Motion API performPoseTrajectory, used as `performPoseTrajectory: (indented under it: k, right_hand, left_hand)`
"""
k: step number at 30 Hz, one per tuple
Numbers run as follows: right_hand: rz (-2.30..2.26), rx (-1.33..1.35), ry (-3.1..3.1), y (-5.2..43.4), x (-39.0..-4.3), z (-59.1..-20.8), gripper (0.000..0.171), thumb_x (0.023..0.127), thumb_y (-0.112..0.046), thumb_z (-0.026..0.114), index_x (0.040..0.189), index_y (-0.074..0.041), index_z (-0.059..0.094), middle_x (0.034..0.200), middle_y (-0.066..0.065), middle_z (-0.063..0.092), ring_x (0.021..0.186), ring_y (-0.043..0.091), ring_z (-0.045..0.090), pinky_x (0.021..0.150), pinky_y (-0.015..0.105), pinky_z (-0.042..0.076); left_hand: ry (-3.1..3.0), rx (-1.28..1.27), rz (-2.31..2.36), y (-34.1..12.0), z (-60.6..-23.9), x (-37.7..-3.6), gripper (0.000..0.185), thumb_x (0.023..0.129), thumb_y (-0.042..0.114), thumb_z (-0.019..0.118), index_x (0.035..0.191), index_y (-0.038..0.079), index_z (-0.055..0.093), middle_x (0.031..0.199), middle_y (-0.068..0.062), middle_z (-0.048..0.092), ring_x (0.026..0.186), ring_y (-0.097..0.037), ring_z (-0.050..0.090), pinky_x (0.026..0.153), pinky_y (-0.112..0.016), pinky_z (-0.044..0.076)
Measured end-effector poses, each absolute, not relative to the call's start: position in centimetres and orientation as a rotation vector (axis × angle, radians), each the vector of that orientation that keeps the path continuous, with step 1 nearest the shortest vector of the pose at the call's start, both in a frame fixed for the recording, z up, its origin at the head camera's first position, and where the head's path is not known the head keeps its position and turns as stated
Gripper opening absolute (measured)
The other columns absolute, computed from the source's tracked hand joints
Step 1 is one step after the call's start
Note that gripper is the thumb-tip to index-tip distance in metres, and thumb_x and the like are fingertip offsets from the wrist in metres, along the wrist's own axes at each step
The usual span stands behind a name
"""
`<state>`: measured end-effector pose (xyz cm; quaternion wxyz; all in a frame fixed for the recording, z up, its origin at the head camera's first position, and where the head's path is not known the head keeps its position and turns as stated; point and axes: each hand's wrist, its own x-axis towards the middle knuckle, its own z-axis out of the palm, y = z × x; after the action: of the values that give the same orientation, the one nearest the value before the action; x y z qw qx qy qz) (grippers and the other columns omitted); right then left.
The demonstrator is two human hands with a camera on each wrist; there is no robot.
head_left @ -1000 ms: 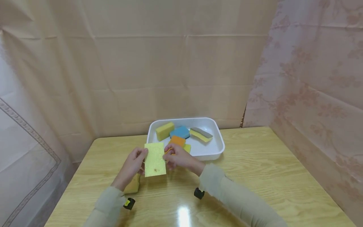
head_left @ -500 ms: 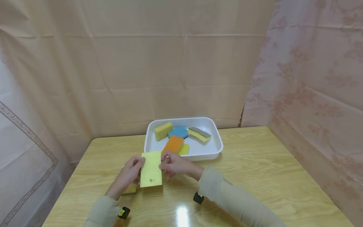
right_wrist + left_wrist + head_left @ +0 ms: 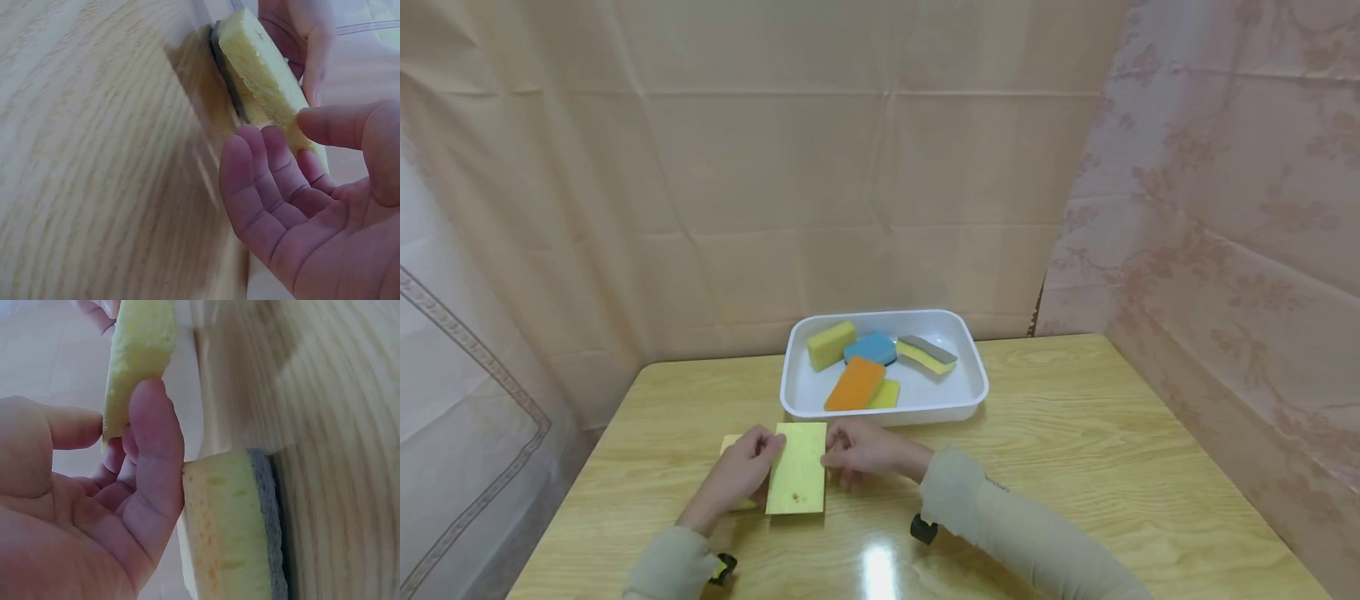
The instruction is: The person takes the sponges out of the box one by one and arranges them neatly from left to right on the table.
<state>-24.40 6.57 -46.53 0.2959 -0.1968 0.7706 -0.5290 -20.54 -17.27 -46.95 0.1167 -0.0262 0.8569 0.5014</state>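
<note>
Both hands hold a pale yellow rectangular sponge [image 3: 797, 475] with a small brown spot near its lower edge, just in front of the tray. My left hand [image 3: 741, 471] pinches its left edge between thumb and fingers. On the opposite edge, the thumb and fingers of my right hand [image 3: 865, 450] pinch it too. Another sponge [image 3: 231, 531], yellow with a grey scouring layer underneath, lies on the table beside the left hand's fingers. In the head view the left hand covers most of that second sponge.
A white tray [image 3: 940, 412] stands at the back of the wooden table [image 3: 1075, 450]. In it lie a yellow sponge [image 3: 831, 346], a blue sponge [image 3: 870, 348], an orange sponge [image 3: 856, 383], a grey-and-yellow sponge [image 3: 928, 354] and a flat yellow piece [image 3: 887, 394]. Curtains hang behind.
Both hands have brought the pale yellow sponge down and back from the tray toward the body. The orange sponge and the tray's front rim have come into fuller view.
</note>
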Motion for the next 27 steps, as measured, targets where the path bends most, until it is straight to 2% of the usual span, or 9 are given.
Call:
performPoseTrajectory:
  k: [6,12,17,21,24,27]
  right_hand:
    - [-1.406,-0.466,2.040,6.5,-24.1,-47.4,0.017,0.098,-0.016,0.068,0.103,-0.006,0.055,0.091,0.018,0.070,0.063,0.026,0.067,0.058,0.038,0.060]
    - [-1.424,-0.412,2.012,6.6,-24.3,-48.0,0.016,0.099,-0.013,0.066,0.105,-0.004,0.055,0.089,0.014,0.071,0.062,0.023,0.066,0.056,0.035,0.060]
    - [-1.446,-0.369,1.995,6.8,-24.8,-48.5,0.013,0.099,-0.011,0.065,0.105,-0.005,0.056,0.090,0.014,0.070,0.060,0.021,0.066,0.053,0.032,0.059]
    - [-1.456,-0.371,1.999,6.9,-24.9,-48.6,0.015,0.098,-0.010,0.066,0.106,-0.003,0.056,0.090,0.014,0.071,0.058,0.020,0.066,0.051,0.031,0.058]
    - [-1.464,-0.381,2.005,6.8,-24.9,-48.7,0.018,0.097,-0.008,0.068,0.107,-0.001,0.055,0.089,0.015,0.070,0.057,0.021,0.066,0.050,0.030,0.057]
    - [-1.465,-0.375,2.023,6.6,-24.8,-48.9,0.021,0.095,-0.007,0.070,0.108,-0.001,0.055,0.088,0.012,0.067,0.057,0.021,0.065,0.049,0.030,0.057]
  left_hand:
    - [2.623,0.002,1.365,-16.8,-47.2,-20.2,0.028,0.107,0.032,0.052,0.097,0.007,0.053,0.074,-0.008,0.055,0.055,-0.022,0.060,0.048,-0.036,0.056]
    - [2.765,0.044,1.177,-16.3,-47.3,-20.3,0.019,0.105,0.023,0.053,0.101,0.006,0.056,0.064,-0.005,0.050,0.047,-0.018,0.053,0.043,-0.031,0.051]
    - [2.835,0.124,1.096,-16.0,-47.3,-20.2,0.018,0.101,0.016,0.059,0.109,-0.001,0.060,0.066,-0.002,0.054,0.051,-0.016,0.054,0.045,-0.030,0.048]
    - [2.911,0.205,0.973,-15.9,-47.3,-20.2,0.026,0.097,0.012,0.063,0.114,-0.007,0.060,0.069,-0.001,0.060,0.056,-0.013,0.054,0.049,-0.028,0.046]
    - [2.935,0.218,0.892,-15.7,-47.4,-20.1,0.030,0.096,0.011,0.064,0.117,-0.010,0.060,0.068,0.000,0.058,0.057,-0.012,0.052,0.050,-0.027,0.044]
    - [2.943,0.208,0.837,-15.6,-47.5,-20.1,0.023,0.097,0.011,0.063,0.110,-0.007,0.063,0.064,0.000,0.053,0.053,-0.013,0.049,0.048,-0.026,0.040]
